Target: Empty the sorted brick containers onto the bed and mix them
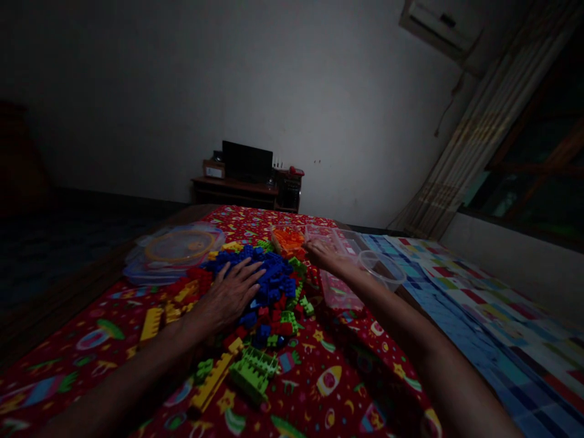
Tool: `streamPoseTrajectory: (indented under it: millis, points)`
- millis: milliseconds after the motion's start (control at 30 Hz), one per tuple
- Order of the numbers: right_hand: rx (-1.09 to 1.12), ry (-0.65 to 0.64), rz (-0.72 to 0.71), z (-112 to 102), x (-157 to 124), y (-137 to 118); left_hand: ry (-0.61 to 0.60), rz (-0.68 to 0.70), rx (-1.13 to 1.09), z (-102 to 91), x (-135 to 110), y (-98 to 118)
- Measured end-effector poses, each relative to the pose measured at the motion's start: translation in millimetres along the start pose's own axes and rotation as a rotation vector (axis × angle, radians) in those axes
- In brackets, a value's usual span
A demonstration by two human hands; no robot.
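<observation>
From my remote seat I start at the far left of the red printed cloth (335, 350), where a stack of clear lids (180, 248) lies, one of them with an orange-yellow rim. Just right of it and nearer the camera I have yellow blocks (151, 325), some beside the left forearm. Next comes my left hand (237, 287), palm down over the left part of the pile of blue blocks (276, 274); its fingers are spread, with gaps showing between them, and rest on the blocks without gripping any that I can make out. Nearer me, below the pile, lie a long yellow piece (214, 383) and a ridged green piece (253, 371), side by side. At the pile's far edge, orange blocks (287, 238) fill a clear container. My right hand (320, 252) is at that container's right side, its fingers bent inward and close together; I cannot tell whether they pinch anything or touch the rim. Beyond and beside the right forearm I see more clear plastic, including a round tub (383, 269), and farthest right, plaid and patchwork bedding (456, 322).
</observation>
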State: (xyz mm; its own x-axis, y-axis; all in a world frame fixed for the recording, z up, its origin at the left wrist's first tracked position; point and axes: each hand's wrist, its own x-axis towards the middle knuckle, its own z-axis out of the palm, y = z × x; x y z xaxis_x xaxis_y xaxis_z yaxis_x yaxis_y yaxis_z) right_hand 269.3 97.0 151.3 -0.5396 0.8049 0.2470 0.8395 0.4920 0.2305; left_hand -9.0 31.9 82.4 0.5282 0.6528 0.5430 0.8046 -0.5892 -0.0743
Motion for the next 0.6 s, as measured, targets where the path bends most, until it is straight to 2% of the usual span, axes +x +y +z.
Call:
streamPoseTrajectory:
  millis: [133,300,467,600]
  points:
    - [-0.077,-0.106,0.015,0.2,30.9,-2.7,0.005,0.002,0.003,-3.1,-0.6,2.8]
    - [-0.152,-0.209,0.065,-5.7,45.1,-9.2,0.029,-0.008,-0.026,-1.8,-1.9,4.1]
    - [-0.247,-0.143,0.055,-23.4,43.4,-7.9,-0.026,-0.036,-0.126,-2.1,-0.2,4.3]
    - [-0.324,-0.068,0.041,-46.2,34.0,-5.4,-0.082,-0.129,-0.335,-15.6,5.9,0.6]
